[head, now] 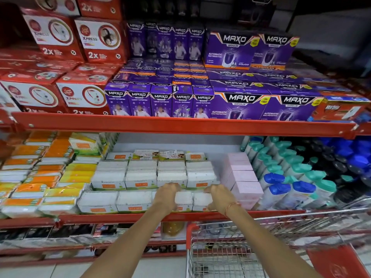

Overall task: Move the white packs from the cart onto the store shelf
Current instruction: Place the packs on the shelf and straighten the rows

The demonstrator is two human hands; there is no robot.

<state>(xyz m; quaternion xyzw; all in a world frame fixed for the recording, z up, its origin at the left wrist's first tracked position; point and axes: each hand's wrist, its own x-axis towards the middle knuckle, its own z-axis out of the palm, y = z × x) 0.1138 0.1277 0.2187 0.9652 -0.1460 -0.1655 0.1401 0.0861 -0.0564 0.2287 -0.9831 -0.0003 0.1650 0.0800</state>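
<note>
Both hands reach forward to the near edge of the middle store shelf [281, 213], a red metal shelf. The left hand [165, 194] rests on a white pack [183, 199] in the near row; its fingers [174, 186] curl over the far top edge of that pack, grasping it. The right hand [219, 197] holds the adjacent white pack [201, 200] just to the right, with its fingers [209, 190] curled over the top and the thumb on the near face. A thin bracelet [230, 207] sits on the right wrist.

The two held packs stand side by side, touching, at the right end of the near row. Two more white packs [116, 201] complete that row to the left. A second row of white packs [154, 175] lies just beyond, with further packs stacked behind it.

Pink boxes [244, 177] stand just to the right of the white packs. Bottles with blue and teal caps [291, 177] fill the shelf further right. Orange and yellow packs [46, 173] occupy the left section.

The cart [230, 253], wire with a red frame, stands near and to the right, below the shelf edge. Its contents cannot be determined. Purple boxes [200, 101] and red boxes [60, 93] line the shelf above.
</note>
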